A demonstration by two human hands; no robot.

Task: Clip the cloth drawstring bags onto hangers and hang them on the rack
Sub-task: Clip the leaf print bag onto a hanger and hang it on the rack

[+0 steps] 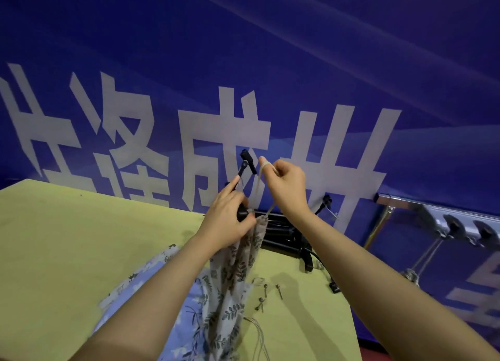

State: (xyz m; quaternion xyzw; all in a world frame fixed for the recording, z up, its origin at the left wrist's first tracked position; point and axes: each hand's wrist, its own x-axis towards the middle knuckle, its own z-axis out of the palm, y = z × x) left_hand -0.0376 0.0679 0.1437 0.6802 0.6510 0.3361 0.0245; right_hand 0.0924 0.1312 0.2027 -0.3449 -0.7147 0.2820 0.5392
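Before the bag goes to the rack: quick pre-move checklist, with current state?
1. Left hand grips the black hanger: ok.
2. Leaf-print bag gathered top held at the hanger: ok.
3. Clip closed on the cloth: cannot tell, the hand hides it.
4. Drawstring clear of the hanger: not ok, right hand holds it looped over a finger.
5. Rack rail in view at right: ok.
6. Blue bag lies on the table, untouched: ok.

bare table (54, 239) left of the bags, black hangers (281, 239) crowding behind, rack (433, 206) right
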